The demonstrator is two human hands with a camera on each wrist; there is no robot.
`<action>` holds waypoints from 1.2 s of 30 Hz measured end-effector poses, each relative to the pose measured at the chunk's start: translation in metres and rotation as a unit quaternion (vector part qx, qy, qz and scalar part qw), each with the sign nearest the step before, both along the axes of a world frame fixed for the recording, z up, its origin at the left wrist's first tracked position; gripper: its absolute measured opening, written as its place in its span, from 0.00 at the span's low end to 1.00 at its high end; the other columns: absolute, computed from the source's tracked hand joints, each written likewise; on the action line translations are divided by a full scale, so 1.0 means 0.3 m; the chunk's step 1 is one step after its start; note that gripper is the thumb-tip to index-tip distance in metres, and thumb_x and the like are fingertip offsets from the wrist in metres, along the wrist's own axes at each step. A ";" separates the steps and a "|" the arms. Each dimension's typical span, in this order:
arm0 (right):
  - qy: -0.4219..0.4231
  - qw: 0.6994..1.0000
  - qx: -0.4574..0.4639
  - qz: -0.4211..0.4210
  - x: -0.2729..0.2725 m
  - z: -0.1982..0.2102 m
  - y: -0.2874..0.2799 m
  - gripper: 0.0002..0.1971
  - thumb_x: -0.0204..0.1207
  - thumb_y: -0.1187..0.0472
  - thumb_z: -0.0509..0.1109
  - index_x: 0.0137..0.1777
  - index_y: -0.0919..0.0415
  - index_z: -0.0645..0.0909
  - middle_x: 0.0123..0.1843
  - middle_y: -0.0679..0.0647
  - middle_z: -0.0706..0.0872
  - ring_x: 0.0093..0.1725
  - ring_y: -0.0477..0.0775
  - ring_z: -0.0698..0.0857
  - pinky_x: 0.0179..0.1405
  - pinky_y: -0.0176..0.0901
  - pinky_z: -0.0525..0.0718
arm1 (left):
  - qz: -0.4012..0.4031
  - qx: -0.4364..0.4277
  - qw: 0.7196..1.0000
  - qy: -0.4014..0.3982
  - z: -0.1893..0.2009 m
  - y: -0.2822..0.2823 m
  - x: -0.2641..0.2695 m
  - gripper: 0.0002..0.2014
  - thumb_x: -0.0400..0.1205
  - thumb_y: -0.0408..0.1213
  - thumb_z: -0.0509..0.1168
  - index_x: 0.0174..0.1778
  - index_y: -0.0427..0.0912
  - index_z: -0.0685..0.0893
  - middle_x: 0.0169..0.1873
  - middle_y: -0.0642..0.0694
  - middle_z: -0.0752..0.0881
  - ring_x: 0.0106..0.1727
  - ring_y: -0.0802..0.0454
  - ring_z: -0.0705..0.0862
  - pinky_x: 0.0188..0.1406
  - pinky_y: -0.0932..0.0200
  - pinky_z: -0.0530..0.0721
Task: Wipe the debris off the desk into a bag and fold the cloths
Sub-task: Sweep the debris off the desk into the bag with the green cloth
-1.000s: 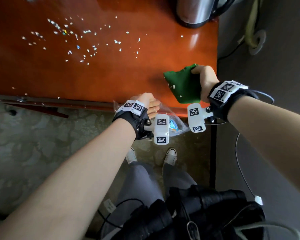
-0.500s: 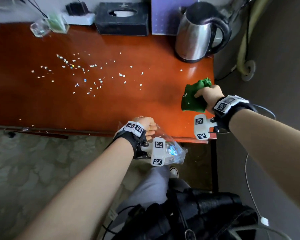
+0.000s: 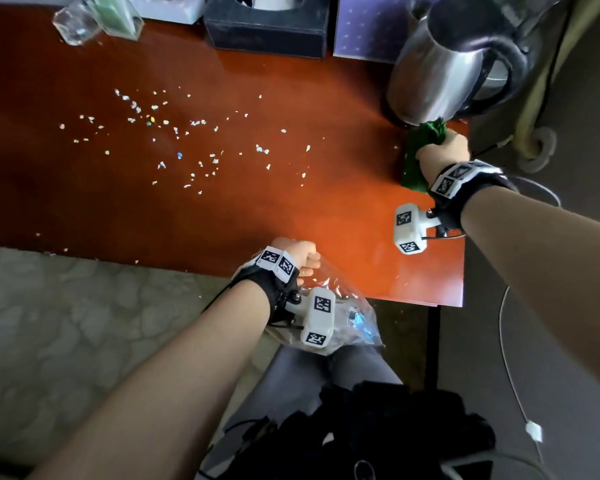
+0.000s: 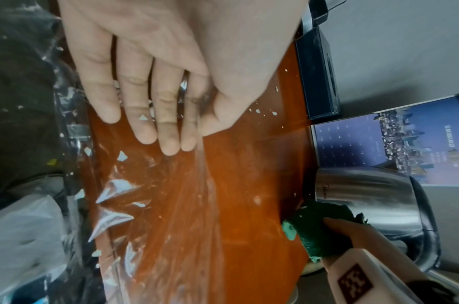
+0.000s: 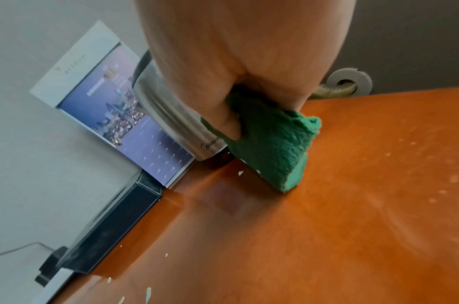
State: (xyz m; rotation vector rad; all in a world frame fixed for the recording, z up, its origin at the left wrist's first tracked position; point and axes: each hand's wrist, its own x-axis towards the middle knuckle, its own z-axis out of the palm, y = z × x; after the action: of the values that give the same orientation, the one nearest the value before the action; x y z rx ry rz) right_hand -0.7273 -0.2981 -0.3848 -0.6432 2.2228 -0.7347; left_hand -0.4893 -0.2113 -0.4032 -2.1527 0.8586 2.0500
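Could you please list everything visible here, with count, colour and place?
desk: one, orange-brown wood, under everything.
debris: many scraps, mostly white, scattered left of centre.
plastic bag: one, clear, at the near desk edge.
cloth: one, green, beside the kettle's base.
kettle: one, steel with black handle, far right corner.
tissue box: one, dark, at the back.
calendar: one, purple-blue, behind the kettle.
glass: one, clear, far left.
left hand: holds the bag's mouth.
right hand: grips the cloth.
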 end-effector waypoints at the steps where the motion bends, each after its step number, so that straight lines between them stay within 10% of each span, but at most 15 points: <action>1: 0.014 1.000 0.009 0.013 0.007 -0.017 -0.023 0.18 0.72 0.66 0.63 0.61 0.55 0.83 0.52 0.55 0.87 0.54 0.58 0.87 0.52 0.43 0.83 | 0.000 0.003 1.000 -0.003 -0.007 -0.008 0.006 0.17 0.89 0.40 0.55 0.68 0.37 0.82 0.67 0.43 0.85 0.48 0.54 0.81 0.59 0.54 0.78; 4: 0.031 0.999 0.032 0.031 0.030 -0.062 -0.071 0.21 0.75 0.65 0.60 0.66 0.55 0.82 0.61 0.57 0.87 0.61 0.61 0.85 0.59 0.44 0.82 | 0.004 0.016 1.000 -0.004 -0.032 -0.022 0.025 0.17 0.89 0.40 0.55 0.67 0.38 0.82 0.66 0.43 0.85 0.53 0.52 0.81 0.57 0.55 0.77; 8: 0.011 0.998 0.034 0.055 0.070 -0.082 -0.102 0.23 0.80 0.66 0.57 0.74 0.51 0.75 0.68 0.55 0.82 0.66 0.57 0.81 0.43 0.34 0.73 | 0.012 0.016 1.000 -0.011 -0.060 -0.027 0.042 0.16 0.89 0.39 0.55 0.66 0.38 0.84 0.65 0.43 0.86 0.54 0.52 0.81 0.60 0.55 0.76; 12: -0.026 0.993 0.011 0.112 0.137 -0.084 -0.125 0.22 0.80 0.64 0.62 0.72 0.48 0.77 0.55 0.53 0.83 0.51 0.55 0.82 0.35 0.35 0.74 | 0.025 0.008 1.000 -0.015 -0.071 -0.027 0.042 0.11 0.88 0.38 0.57 0.57 0.40 0.84 0.59 0.43 0.87 0.49 0.52 0.82 0.56 0.57 0.80; 21: -0.081 0.981 0.009 0.176 0.302 -0.121 -0.257 0.27 0.72 0.67 0.66 0.72 0.48 0.78 0.62 0.54 0.86 0.61 0.55 0.84 0.57 0.39 0.81 | 0.049 0.018 0.998 0.018 -0.099 -0.029 0.079 0.12 0.88 0.33 0.59 0.61 0.32 0.84 0.39 0.46 0.87 0.34 0.57 0.80 0.30 0.70 0.78; 24: -0.077 0.977 -0.006 0.201 0.350 -0.121 -0.299 0.27 0.75 0.66 0.66 0.74 0.50 0.76 0.66 0.53 0.83 0.66 0.54 0.81 0.57 0.35 0.78 | 0.077 -0.037 0.996 -0.027 -0.137 -0.010 0.079 0.14 0.85 0.32 0.65 0.64 0.29 0.83 0.51 0.37 0.90 0.33 0.54 0.82 0.30 0.64 0.83; 29: -0.080 0.965 0.005 0.248 0.402 -0.130 -0.311 0.25 0.75 0.69 0.66 0.73 0.54 0.76 0.57 0.50 0.80 0.55 0.50 0.80 0.33 0.23 0.76 | 0.076 -0.082 0.992 -0.059 -0.173 0.005 0.070 0.15 0.84 0.33 0.67 0.65 0.32 0.84 0.59 0.36 0.88 0.35 0.53 0.84 0.35 0.58 0.88; 36: -0.089 0.929 0.036 0.357 0.454 -0.182 -0.201 0.26 0.73 0.71 0.68 0.69 0.51 0.81 0.53 0.50 0.84 0.50 0.47 0.81 0.35 0.24 0.75 | 0.064 -0.079 0.993 -0.058 -0.192 -0.005 0.084 0.12 0.83 0.34 0.68 0.59 0.34 0.87 0.47 0.40 0.90 0.35 0.52 0.85 0.30 0.60 0.86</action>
State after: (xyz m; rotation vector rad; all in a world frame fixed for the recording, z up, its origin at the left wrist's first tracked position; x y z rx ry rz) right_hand -0.5912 -0.3583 -0.4394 -1.2024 1.6545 -0.3133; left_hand -0.4640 -0.2129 -0.4608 -2.4431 0.9204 1.9478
